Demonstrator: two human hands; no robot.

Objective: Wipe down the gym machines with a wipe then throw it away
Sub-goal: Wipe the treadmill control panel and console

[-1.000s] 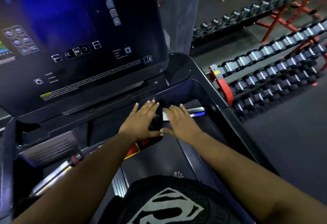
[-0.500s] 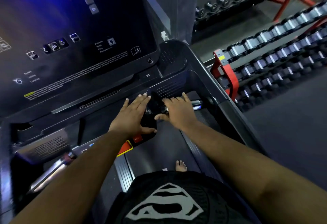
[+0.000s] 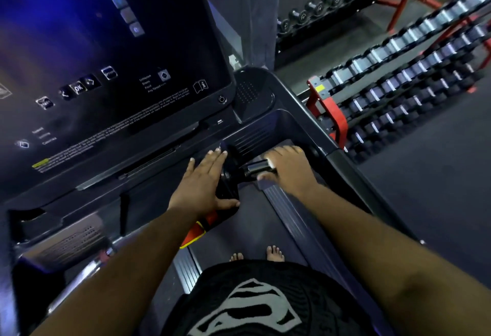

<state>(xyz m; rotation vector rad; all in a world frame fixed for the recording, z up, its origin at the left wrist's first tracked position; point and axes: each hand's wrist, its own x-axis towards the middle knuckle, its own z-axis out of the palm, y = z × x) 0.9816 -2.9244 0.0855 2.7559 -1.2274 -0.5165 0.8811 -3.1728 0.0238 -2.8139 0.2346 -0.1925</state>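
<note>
Wipe [image 3: 271,162] has slid right along the chrome handlebar grip [image 3: 255,168], center frame; our right hand [image 3: 288,169] clenches it there, left hand [image 3: 203,184] lies flat, fingers straight.

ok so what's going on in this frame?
A person stands barefoot on a treadmill, wiping it down. The right hand is curled around the metal grip bar under the console, with a bit of white wipe showing under the fingers. The left hand rests flat, fingers straight, on the black housing beside the bar. Dumbbell racks stand to the right.
</note>
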